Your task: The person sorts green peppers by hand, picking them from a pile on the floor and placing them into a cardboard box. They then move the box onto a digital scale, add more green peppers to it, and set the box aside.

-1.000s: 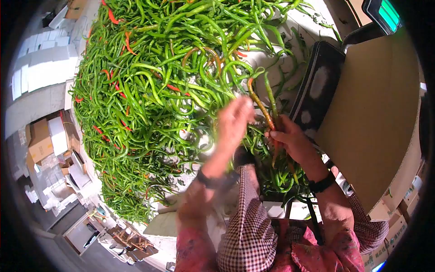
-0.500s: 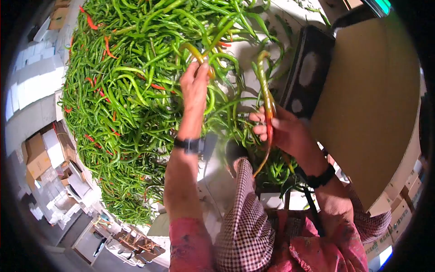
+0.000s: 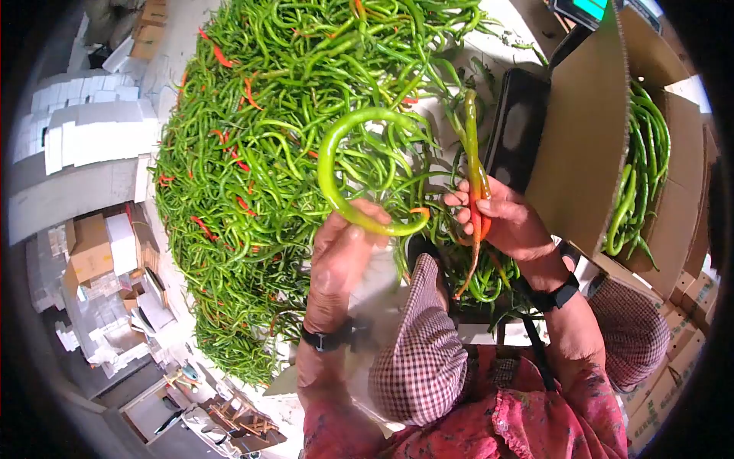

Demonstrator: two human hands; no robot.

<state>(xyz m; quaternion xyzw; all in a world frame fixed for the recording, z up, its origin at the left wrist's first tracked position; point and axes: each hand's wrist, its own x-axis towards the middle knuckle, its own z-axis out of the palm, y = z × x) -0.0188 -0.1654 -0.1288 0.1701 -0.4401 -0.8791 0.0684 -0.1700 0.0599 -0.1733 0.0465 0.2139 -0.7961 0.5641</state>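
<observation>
My left hand (image 3: 344,256) is closed on a long, strongly curled green chili pepper (image 3: 329,164), whose thin end is orange. It is held up in front of the large pile of green chili peppers (image 3: 260,176), which has some red ones scattered through it. To the right, my right hand (image 3: 520,222) is wrapped round a few long chili peppers (image 3: 472,149), yellow-green at the top and red to orange lower down. Their tips hang below my fingers. More green chili peppers (image 3: 483,279) lie beneath that hand, partly hidden by it.
An open cardboard box (image 3: 585,130) with green chili peppers (image 3: 648,149) inside stands at the right. Between it and the pile is a black case-like object (image 3: 520,126). A lit green display (image 3: 590,6) shows at the top. Stacked white cartons (image 3: 99,138) are at the left.
My left hand has drawn back from the pile towards me, lifting the curled pepper. My right hand still grips its peppers. The view has shifted, and the inside of the box now shows.
</observation>
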